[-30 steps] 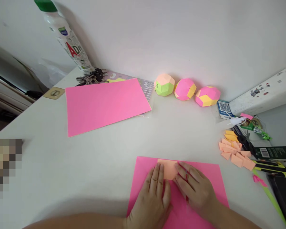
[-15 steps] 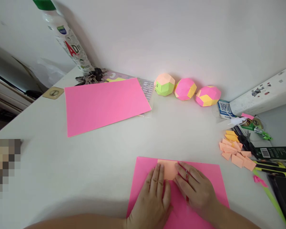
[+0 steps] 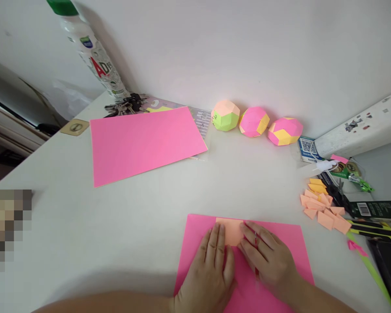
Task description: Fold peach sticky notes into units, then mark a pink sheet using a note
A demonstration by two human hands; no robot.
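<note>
On a pink sheet [image 3: 293,248] at the near edge of the table lies a small peach paper piece [image 3: 233,232], its top edge close to the sheet's upper border. My left hand [image 3: 210,269] rests flat over the left part of this piece, fingers stretched out and holding nothing. From the right, my right hand [image 3: 270,256] touches the piece's right edge with bent fingers. A thin red pen-like stick [image 3: 256,273] is tucked in that hand; its exact kind cannot be made out, as the fingers cover most of it.
Another pink sheet [image 3: 146,145] lies further left, near keys [image 3: 127,105] and a white bottle [image 3: 101,61]. Three paper balls [image 3: 254,122] stand by the wall. On the right are folded peach pieces [image 3: 324,213], scissors [image 3: 339,195], a yellow-black cutter [image 3: 376,229] and a black case [image 3: 386,269].
Both hands stay in place on the peach piece and the pink sheet. The whole view has shifted very slightly.
</note>
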